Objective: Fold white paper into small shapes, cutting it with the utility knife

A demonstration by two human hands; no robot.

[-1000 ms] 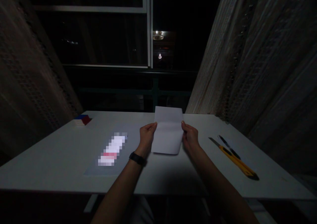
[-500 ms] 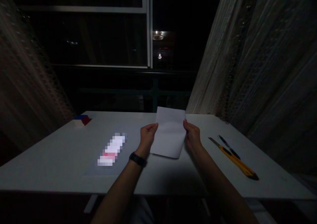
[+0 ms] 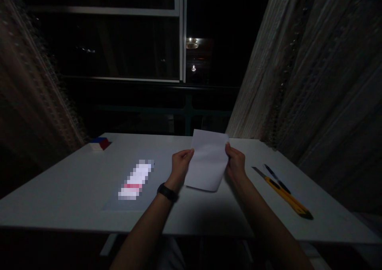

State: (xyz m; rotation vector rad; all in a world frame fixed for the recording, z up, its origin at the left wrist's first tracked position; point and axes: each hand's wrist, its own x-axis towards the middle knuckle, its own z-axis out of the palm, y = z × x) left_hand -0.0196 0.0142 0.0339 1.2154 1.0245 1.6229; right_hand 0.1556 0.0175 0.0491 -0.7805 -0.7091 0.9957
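Note:
A folded-looking white sheet of paper (image 3: 207, 161) is held up over the table, slightly tilted, its printed side, if any, not visible. My left hand (image 3: 180, 166) pinches its left edge between thumb and fingers, and a dark band circles that wrist. At the right edge, my right hand (image 3: 236, 161) grips the paper with the thumb in front and the fingers behind. To the right of this hand lie a yellow utility knife (image 3: 285, 195) with its blade out and a dark pen (image 3: 277, 179). Left of my left hand rests a lit, pixelated phone screen (image 3: 135, 180).
The white table (image 3: 68, 186) stands before a dark window (image 3: 104, 47). A block with blue, red and pale faces (image 3: 99, 143) sits at its far left corner. Under the bright screen lies a pale sheet (image 3: 115, 204). Curtains (image 3: 253, 71) hang at both sides.
Both hands and the paper have shifted slightly to the right. The grip on the paper is the same, and the things on the table lie as before.

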